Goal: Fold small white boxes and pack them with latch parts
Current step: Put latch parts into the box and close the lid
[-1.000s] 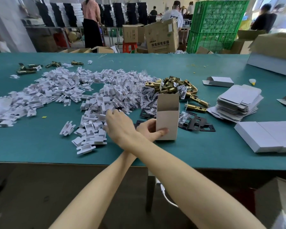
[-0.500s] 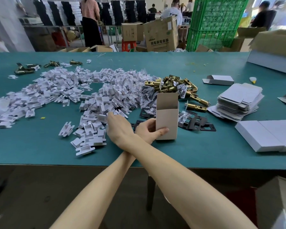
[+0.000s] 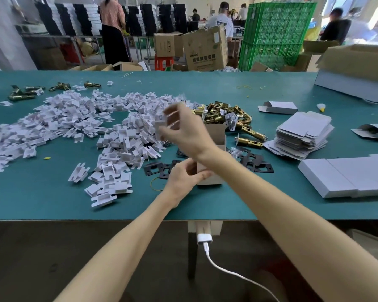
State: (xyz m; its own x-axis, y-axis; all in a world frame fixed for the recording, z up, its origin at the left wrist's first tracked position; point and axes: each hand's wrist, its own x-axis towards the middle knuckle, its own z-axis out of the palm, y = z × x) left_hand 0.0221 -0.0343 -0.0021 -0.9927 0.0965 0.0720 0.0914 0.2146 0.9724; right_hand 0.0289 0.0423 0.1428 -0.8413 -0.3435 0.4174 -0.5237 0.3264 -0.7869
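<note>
Standing upright near the front edge of the teal table (image 3: 42, 199), the open-topped small box (image 3: 215, 132) is gripped low by the left hand (image 3: 182, 178). I note the right hand (image 3: 184, 129), blurred, just above it, pinching a white cardboard insert (image 3: 160, 127). The insert pile (image 3: 74, 123) lies left, brass latches (image 3: 225, 114) behind, black plates (image 3: 256, 164) beside, flat box blanks (image 3: 303, 134) right.
</note>
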